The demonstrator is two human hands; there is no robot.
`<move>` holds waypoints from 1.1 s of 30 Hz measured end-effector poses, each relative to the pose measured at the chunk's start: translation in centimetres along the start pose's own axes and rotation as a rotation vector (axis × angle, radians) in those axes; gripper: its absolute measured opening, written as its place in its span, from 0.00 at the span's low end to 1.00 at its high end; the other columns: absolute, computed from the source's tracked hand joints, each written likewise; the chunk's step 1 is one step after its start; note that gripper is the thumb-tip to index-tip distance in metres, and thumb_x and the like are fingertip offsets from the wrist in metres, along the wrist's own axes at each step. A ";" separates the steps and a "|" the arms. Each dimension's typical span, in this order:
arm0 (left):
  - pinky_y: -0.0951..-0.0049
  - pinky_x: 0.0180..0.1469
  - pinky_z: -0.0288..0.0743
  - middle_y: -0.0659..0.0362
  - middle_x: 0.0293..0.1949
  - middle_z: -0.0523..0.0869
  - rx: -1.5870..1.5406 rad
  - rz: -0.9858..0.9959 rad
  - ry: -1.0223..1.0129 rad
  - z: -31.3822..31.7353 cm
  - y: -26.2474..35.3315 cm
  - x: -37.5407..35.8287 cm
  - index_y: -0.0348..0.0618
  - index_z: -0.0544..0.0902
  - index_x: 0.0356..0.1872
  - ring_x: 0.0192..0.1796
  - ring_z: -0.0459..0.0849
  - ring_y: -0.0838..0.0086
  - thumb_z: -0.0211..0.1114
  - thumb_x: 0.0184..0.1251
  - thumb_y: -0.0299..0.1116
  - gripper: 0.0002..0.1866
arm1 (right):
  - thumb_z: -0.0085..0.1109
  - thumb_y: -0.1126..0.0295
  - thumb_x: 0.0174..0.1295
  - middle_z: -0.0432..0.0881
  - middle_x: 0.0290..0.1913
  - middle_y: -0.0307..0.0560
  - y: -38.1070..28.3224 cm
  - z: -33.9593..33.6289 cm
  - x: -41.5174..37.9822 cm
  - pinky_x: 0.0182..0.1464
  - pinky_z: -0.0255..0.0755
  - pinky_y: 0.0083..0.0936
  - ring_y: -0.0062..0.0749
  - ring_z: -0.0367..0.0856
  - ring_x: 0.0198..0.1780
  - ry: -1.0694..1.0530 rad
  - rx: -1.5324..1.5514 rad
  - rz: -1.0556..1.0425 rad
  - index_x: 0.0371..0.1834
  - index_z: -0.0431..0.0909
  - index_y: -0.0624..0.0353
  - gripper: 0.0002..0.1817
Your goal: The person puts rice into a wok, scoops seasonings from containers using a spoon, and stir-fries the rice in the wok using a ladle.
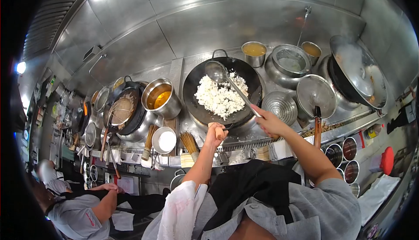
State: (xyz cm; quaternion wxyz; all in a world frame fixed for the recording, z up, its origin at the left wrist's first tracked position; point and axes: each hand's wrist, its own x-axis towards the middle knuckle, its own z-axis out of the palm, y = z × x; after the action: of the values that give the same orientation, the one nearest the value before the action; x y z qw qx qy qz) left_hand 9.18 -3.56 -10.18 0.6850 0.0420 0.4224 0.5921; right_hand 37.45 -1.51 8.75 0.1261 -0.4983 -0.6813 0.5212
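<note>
Right hand [271, 122] grips ladle [216, 72]; left hand [216, 134] is closed on wok's [193, 87] near edge. Rice [218, 97] lies beyond the fingers. Flat, light strokes should separate clumps best.

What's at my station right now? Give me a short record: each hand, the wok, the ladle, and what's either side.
Left hand: closed at the near edge of the wok; exact grip partly hidden
Right hand: holding the ladle by its handle
Wok contents: white, clumpy food
Ladle bowl: toward the wok's far side; contact with food unclear
Left of wok: metal pot of amber liquid
Right of wok: perforated strainer
</note>
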 end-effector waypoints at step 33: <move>0.54 0.40 0.81 0.60 0.32 0.80 -0.138 0.006 -0.059 0.8 -1.7 -9.0 0.49 0.76 0.30 0.36 0.81 0.68 0.64 0.57 0.30 0.04 | 0.55 0.68 0.68 0.83 0.29 0.55 3.3 -2.0 -8.5 0.42 0.76 0.38 0.38 0.84 0.31 -0.136 -0.292 -0.025 0.77 0.58 0.38 0.34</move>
State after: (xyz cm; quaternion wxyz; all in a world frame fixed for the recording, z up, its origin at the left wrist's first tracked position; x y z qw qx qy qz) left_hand 11.48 -11.37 -5.87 0.6968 0.0132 0.3599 0.6203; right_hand 44.67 -7.35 9.78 0.0127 -0.4663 -0.7630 0.4475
